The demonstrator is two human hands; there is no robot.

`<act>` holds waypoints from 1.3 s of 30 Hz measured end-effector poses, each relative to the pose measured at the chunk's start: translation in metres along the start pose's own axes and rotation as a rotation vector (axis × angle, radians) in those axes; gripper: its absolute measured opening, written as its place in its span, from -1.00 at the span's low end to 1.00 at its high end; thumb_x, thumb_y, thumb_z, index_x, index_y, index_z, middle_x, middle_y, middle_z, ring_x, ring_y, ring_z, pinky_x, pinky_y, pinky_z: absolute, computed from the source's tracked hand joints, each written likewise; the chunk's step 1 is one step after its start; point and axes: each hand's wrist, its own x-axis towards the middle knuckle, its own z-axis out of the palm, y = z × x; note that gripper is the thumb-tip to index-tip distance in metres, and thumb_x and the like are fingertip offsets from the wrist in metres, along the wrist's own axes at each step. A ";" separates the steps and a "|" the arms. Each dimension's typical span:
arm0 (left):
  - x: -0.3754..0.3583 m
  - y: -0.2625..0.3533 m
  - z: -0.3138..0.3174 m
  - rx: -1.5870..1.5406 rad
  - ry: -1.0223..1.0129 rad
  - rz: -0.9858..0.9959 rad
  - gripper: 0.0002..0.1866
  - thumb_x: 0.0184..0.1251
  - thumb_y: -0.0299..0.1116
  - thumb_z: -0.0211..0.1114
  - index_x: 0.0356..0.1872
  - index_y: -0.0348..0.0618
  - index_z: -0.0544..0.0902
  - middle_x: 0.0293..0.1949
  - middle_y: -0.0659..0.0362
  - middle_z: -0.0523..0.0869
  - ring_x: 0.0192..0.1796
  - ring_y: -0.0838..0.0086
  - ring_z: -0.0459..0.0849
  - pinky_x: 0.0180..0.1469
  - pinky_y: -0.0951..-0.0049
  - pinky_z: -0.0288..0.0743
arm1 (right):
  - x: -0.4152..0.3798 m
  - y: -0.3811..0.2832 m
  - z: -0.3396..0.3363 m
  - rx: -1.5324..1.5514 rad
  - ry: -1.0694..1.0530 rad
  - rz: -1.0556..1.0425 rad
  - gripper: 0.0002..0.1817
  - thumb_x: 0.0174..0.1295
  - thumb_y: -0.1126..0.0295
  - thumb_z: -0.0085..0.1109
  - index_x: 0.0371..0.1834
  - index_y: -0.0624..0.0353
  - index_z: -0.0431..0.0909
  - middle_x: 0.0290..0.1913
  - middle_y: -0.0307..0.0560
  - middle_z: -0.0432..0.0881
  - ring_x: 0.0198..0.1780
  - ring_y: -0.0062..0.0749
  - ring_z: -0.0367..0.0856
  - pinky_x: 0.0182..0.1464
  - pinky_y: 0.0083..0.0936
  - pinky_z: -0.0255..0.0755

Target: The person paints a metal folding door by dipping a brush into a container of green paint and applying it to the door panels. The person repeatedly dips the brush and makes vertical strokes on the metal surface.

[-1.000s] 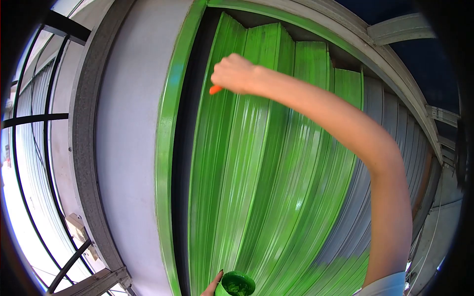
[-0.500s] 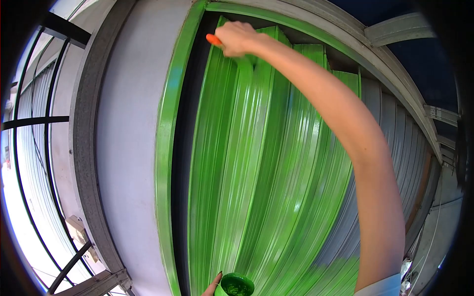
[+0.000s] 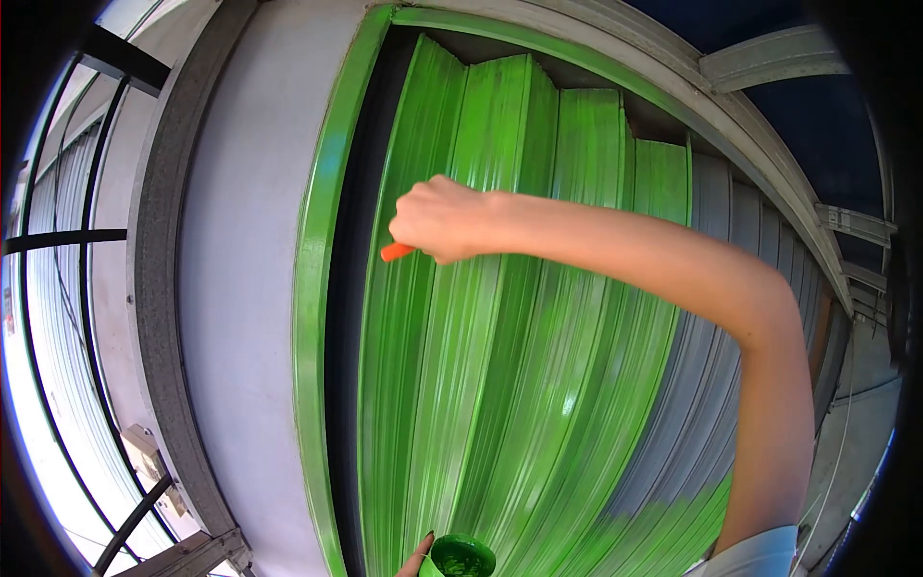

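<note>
My right hand (image 3: 437, 219) is closed in a fist around the orange handle of a paintbrush (image 3: 395, 252); its bristles are hidden behind the hand. The fist is in front of the upper left part of a folded metal door (image 3: 490, 375), coated in streaky, wet-looking green paint. At the bottom edge, my left hand (image 3: 417, 556), only partly in view, holds a small paint pot (image 3: 461, 541) with green paint inside. The pot sits just in front of the green panels.
A green frame (image 3: 312, 288) borders the door, with a dark gap beside it. Bare grey panels (image 3: 663, 423) continue to the right. Left are a pale wall (image 3: 255, 288), a grey metal post (image 3: 163, 260) and black bars (image 3: 67, 236). Overhead runs a metal beam (image 3: 769, 67).
My right hand has moved down from the top edge of the door with the paintbrush, and the elbow has bent further. My left hand and the paint pot have hardly moved.
</note>
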 end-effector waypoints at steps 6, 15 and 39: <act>0.003 0.002 0.000 0.021 -0.007 -0.011 0.06 -0.30 -0.23 0.60 0.30 -0.38 0.19 0.03 -0.08 0.57 0.07 0.35 0.57 0.16 0.34 0.42 | 0.002 0.089 -0.060 -0.042 0.297 0.317 -0.81 0.00 0.47 0.13 -0.72 0.22 0.45 -0.70 -0.07 0.46 -0.60 -0.16 0.51 -0.58 -0.28 0.31; 0.007 -0.006 0.006 -0.022 -0.047 0.017 0.05 -0.27 -0.22 0.59 0.29 -0.40 0.19 0.05 -0.09 0.55 0.08 0.33 0.56 0.17 0.34 0.41 | 0.008 0.130 -0.050 -0.304 0.046 0.350 -0.91 -0.06 0.54 0.15 -0.44 0.20 0.55 -0.36 -0.03 0.62 -0.22 -0.14 0.63 -0.28 -0.27 0.51; -0.006 -0.004 0.006 0.002 -0.023 0.017 0.08 -0.27 -0.15 0.59 0.31 -0.37 0.17 0.05 -0.10 0.55 0.10 0.27 0.55 0.18 0.29 0.41 | 0.002 0.012 -0.001 -0.061 0.026 0.061 -0.91 -0.23 0.59 0.26 -0.57 0.24 0.58 -0.52 -0.02 0.61 -0.38 -0.20 0.64 -0.43 -0.36 0.54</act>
